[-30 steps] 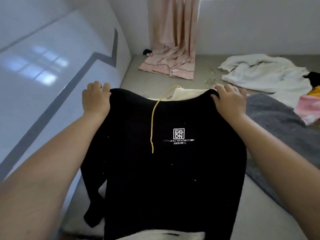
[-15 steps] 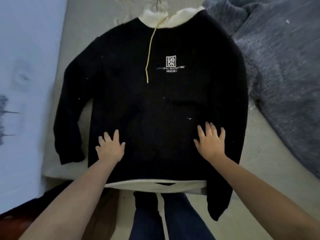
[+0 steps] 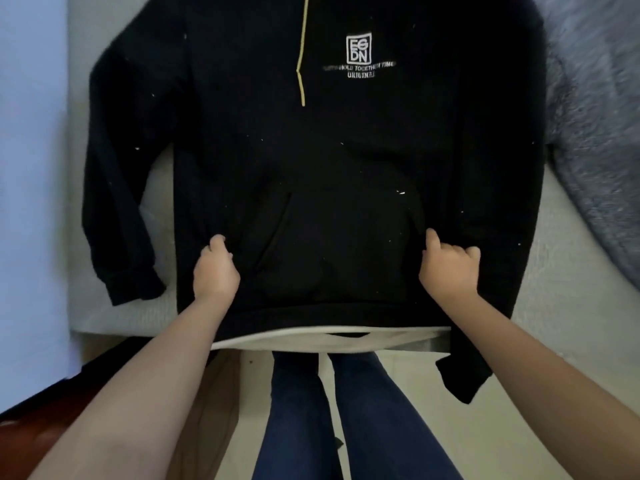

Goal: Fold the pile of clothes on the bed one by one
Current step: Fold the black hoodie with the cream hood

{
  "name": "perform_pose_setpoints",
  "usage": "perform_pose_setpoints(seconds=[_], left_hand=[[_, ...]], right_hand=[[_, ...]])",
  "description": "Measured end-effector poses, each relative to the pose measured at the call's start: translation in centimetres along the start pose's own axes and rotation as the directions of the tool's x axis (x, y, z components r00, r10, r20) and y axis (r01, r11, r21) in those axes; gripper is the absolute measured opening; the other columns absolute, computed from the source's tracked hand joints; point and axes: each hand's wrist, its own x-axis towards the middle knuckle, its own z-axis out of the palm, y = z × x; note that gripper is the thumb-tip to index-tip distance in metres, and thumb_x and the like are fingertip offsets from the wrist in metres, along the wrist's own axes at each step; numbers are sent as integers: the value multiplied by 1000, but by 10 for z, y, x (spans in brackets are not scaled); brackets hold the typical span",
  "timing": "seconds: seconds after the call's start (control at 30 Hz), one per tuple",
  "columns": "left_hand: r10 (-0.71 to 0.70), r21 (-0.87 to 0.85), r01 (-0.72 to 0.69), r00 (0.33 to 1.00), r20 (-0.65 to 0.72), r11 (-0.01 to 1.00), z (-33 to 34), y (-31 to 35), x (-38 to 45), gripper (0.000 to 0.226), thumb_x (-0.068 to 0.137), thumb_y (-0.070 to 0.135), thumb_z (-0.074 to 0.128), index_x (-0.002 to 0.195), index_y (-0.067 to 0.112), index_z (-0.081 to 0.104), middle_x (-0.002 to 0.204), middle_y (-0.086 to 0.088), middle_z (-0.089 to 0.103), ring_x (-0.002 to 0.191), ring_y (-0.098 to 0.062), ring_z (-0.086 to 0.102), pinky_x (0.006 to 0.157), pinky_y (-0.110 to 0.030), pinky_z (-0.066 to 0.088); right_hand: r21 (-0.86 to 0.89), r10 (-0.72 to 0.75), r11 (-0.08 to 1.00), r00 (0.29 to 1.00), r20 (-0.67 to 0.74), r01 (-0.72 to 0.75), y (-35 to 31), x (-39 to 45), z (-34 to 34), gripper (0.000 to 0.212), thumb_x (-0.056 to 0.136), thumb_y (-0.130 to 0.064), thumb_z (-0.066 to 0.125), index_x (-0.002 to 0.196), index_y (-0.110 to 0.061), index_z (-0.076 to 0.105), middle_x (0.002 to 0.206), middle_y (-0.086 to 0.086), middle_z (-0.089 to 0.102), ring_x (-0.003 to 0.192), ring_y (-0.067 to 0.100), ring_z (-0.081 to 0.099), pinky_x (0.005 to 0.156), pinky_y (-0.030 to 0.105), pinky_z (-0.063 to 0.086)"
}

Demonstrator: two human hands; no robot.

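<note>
A black hoodie (image 3: 311, 168) with a white chest logo and a yellow drawstring lies spread face up on the bed (image 3: 571, 271). Its white hem (image 3: 329, 341) hangs over the near bed edge. My left hand (image 3: 214, 271) grips the fabric just left of the front pocket, fingers curled. On the pocket's right side, my right hand (image 3: 448, 268) pinches the fabric with one finger pointing up. The left sleeve (image 3: 117, 202) lies along the body. The right sleeve cuff (image 3: 464, 379) dangles off the bed's edge.
A grey fuzzy blanket (image 3: 595, 133) covers the bed to the right of the hoodie. A pale wall (image 3: 31, 168) runs close along the left. My legs in dark blue trousers (image 3: 346, 410) stand against the bed's near edge.
A second ago I held the hoodie up by its shoulders. It then lay flat under my open palms. Now both hands have curled their fingers into the fabric by the pocket.
</note>
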Motion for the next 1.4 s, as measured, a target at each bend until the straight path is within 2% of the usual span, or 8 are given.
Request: perform_pose_setpoints(seconds=[0.2, 0.53, 0.73, 0.83, 1.0, 1.2, 1.33, 1.4], left_hand=[[178, 315, -217, 973, 150, 924, -38, -34, -4, 30, 87, -6, 45, 116, -1, 43, 107, -22, 48, 92, -36, 51, 70, -39, 41], [164, 544, -319, 935, 315, 776, -30, -60, -5, 31, 94, 2, 36, 124, 2, 32, 119, -17, 44, 105, -31, 51, 79, -36, 46], [120, 644, -354, 918, 378, 678, -44, -34, 8, 36, 88, 14, 50, 122, 5, 41, 120, -12, 49, 107, -25, 52, 78, -31, 42], [235, 603, -378, 923, 305, 703, -64, 4, 31, 34, 87, 13, 50, 119, 5, 48, 121, -13, 47, 110, -28, 48, 80, -33, 41], [496, 491, -474, 863, 94, 731, -93, 77, 81, 30, 90, 17, 47, 117, 5, 46, 118, -14, 47, 107, -29, 46, 74, -33, 38], [555, 399, -484, 828, -80, 779, -114, 139, 163, 48, 92, 24, 49, 135, 8, 35, 143, -16, 31, 134, -32, 24, 100, -41, 36], [478, 406, -478, 871, 109, 779, -107, 146, 211, 67, 93, 44, 40, 146, 24, 5, 155, -7, 2, 142, -31, 0, 111, -45, 20], [380, 396, -454, 889, 255, 798, -95, 144, 224, 69, 93, 49, 37, 146, 29, -3, 155, -4, -7, 142, -30, -5, 113, -46, 15]], right_hand=[[-233, -72, 968, 994, 87, 91, -19, -36, -10, 51, 96, -21, 35, 142, -5, 21, 85, 0, 65, 76, 20, 60, 90, 34, 34], [-266, 22, 963, 969, 246, 46, -67, -67, 38, 63, 92, -14, 32, 142, 6, 0, 112, 8, 60, 98, 21, 59, 90, 30, 36], [-172, 101, 984, 946, 308, -49, -72, -53, 9, 54, 91, -21, 42, 137, 3, 27, 125, 15, 52, 111, 29, 53, 94, 36, 39], [-69, 69, 996, 983, 169, -58, -71, -33, -24, 31, 91, -22, 44, 115, -4, 52, 117, 13, 54, 104, 31, 54, 83, 37, 43], [55, -26, 998, 990, -136, 34, -74, 38, -84, 29, 93, -20, 44, 111, -2, 58, 113, 15, 56, 105, 33, 51, 81, 39, 40], [104, -131, 966, 797, -590, 235, -77, 149, -164, 27, 84, -13, 56, 107, 2, 62, 109, 20, 61, 110, 37, 53, 94, 47, 37], [3, -87, 994, 827, -555, 106, -77, 233, -207, 50, 90, -32, 46, 134, -8, 39, 137, 16, 41, 131, 30, 32, 110, 52, 4], [-8, -4, 1000, 877, -480, 1, -75, 270, -225, 61, 90, -41, 44, 141, -11, 27, 141, 18, 35, 131, 33, 30, 110, 55, 4]])
